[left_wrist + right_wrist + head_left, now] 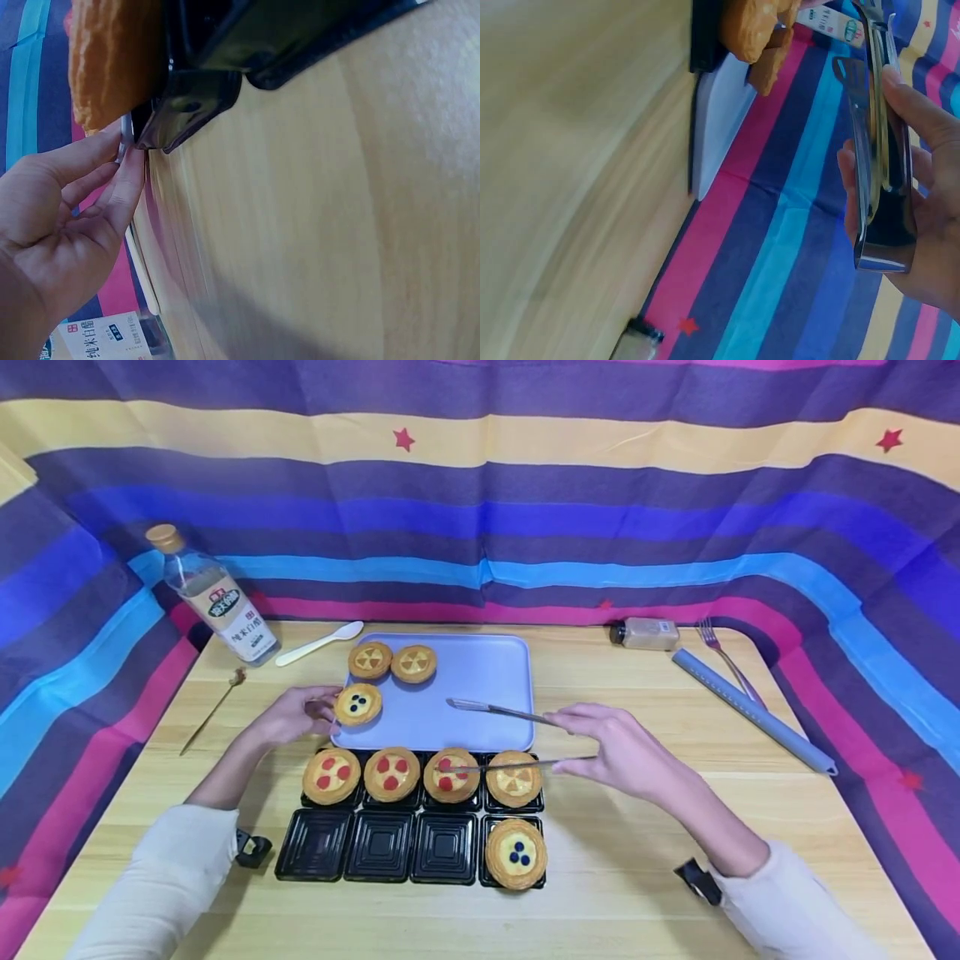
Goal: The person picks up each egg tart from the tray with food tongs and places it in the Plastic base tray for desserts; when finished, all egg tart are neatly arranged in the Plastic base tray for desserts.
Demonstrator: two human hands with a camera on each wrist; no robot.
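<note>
A lavender tray (pixel 480 677) carries two yellow tarts (pixel 370 660) and a blueberry tart (pixel 357 703). My left hand (pixel 300 714) pinches the tray's left edge (pixel 124 142) beside the blueberry tart. In front stands a black mould tray (pixel 382 847). Its far row holds several tarts (pixel 391 773). Its near row has three bare cups and one blueberry tart (pixel 516 853). My right hand (pixel 622 752) grips metal tongs (pixel 510 739), whose arms are spread. One tip hovers over the lavender tray, the other over the far row of tarts. The tongs (pixel 877 150) fill the right wrist view.
A vinegar bottle (pixel 217 602) and a white spoon (pixel 318 643) sit at the back left, with a thin golden pick (pixel 210 710) nearer. At the back right are a spice jar (pixel 645 633), a fork (pixel 723 656) and a grey-blue roll (pixel 750 710). Striped cloth walls the table.
</note>
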